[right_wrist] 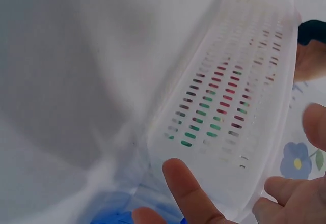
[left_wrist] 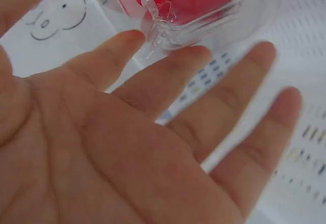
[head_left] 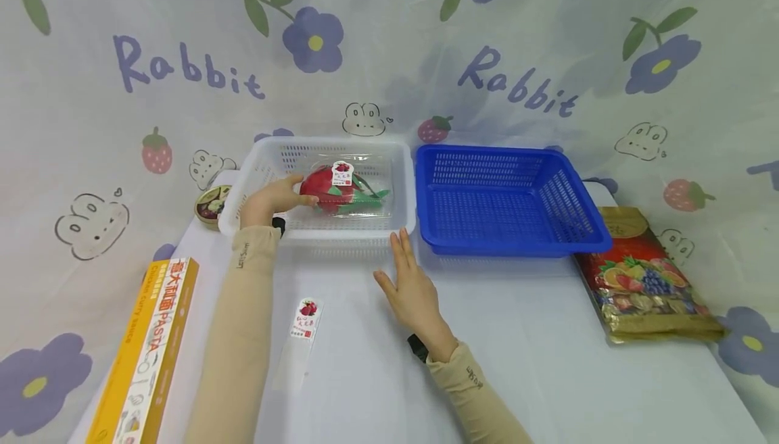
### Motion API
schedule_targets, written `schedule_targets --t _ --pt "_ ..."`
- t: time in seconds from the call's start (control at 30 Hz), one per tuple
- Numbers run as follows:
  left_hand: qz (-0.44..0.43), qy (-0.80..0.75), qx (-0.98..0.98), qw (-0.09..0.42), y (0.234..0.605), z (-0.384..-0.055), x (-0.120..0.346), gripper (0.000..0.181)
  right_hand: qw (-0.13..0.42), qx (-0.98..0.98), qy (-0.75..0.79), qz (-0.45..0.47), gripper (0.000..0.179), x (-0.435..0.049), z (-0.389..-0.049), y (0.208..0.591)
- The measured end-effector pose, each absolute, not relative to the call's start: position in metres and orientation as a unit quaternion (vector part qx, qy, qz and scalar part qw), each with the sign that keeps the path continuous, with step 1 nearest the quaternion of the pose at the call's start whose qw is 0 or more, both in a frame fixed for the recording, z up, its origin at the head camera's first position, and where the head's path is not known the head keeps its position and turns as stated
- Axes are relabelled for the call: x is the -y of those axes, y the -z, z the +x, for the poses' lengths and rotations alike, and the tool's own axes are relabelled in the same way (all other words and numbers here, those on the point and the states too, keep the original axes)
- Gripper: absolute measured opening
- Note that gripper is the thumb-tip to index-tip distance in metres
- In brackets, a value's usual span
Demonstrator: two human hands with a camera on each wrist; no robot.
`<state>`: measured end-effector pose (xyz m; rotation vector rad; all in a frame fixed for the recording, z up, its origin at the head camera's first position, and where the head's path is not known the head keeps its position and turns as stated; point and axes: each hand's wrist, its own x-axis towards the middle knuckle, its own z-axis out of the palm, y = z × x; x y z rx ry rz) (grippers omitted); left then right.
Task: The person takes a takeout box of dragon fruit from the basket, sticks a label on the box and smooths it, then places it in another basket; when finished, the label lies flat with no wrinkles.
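A red dragon fruit with green tips point(head_left: 328, 190) lies in a clear plastic box point(head_left: 374, 174) with a white label, inside the white basket point(head_left: 341, 234). My left hand point(head_left: 272, 201) reaches over the basket's left side, its thumb and fingers spread beside the box's left end. In the left wrist view the palm of the left hand point(left_wrist: 127, 142) faces the camera, fingers extended, fingertips close to the clear box point(left_wrist: 188, 30). My right hand point(head_left: 416, 295) has its fingers extended, fingertips right at the white basket's front right corner. The right wrist view shows these fingers point(right_wrist: 188, 188) by the slotted wall.
A blue basket point(head_left: 517, 249) stands right of the white one. A red and gold bag point(head_left: 651, 282) lies at the right, a yellow pasta box point(head_left: 143, 356) at the left. A label strip point(head_left: 306, 319) lies in front; a round tin point(head_left: 211, 207) sits behind left.
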<state>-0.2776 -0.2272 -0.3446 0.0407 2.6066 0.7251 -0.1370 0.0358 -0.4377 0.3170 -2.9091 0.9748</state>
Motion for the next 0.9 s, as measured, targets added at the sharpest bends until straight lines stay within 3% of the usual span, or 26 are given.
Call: schedule_targets --t 0.13,0.33,0.43,0.7,0.9 --pt "0.010 -0.255 -0.955 0.151 0.350 -0.267 0.215 0.070 0.013 0.949 -0.300 0.097 0.076 -0.042 -0.144 0.433" --pt "0.040 -0.253 -0.964 -0.074 0.366 -0.241 0.193 0.055 -0.008 0.946 -0.309 0.094 0.077 -0.051 -0.150 0.428" --pt "0.066 -0.250 -0.953 -0.157 0.373 -0.225 0.186 0.053 -0.024 0.939 -0.327 0.103 0.076 -0.056 -0.152 0.425" --pt "0.095 -0.238 -0.928 -0.272 0.390 -0.176 0.183 0.056 -0.073 0.898 -0.398 0.174 0.068 -0.092 -0.148 0.406" --pt "0.116 -0.203 -0.909 -0.344 0.398 -0.154 0.192 0.065 0.007 0.907 -0.363 0.212 0.064 -0.138 -0.135 0.392"
